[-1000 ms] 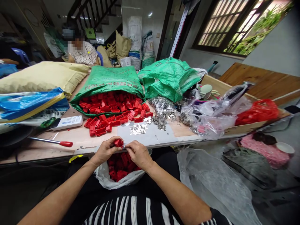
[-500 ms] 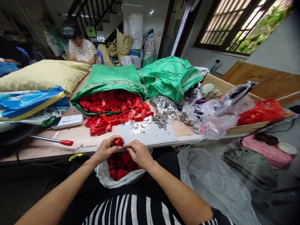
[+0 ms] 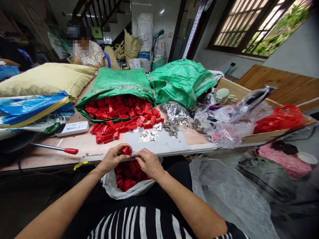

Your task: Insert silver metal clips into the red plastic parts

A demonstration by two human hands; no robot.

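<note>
While the left hand (image 3: pixel 112 161) closes around 1 red piece (image 3: pixel 127 151) at the near desk (image 3: pixel 87 146) edge, the right hand (image 3: pixel 149 162) pinches a metal bit (image 3: pixel 132 155) against it; the lap bag (image 3: pixel 134 192) looks part full, and many loose red pieces (image 3: pixel 107 132) lie unworked beyond.

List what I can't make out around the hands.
Too small in the head view: the small silvery metal piece at the small red plastic block, half covered by right hand fingers; shape unreadable.
Hidden by the left hand: the block's underside.
Covered by both hands: mouth of the white plastic bag.
Under its flap: red pieces deeper in the green woven sack.
</note>
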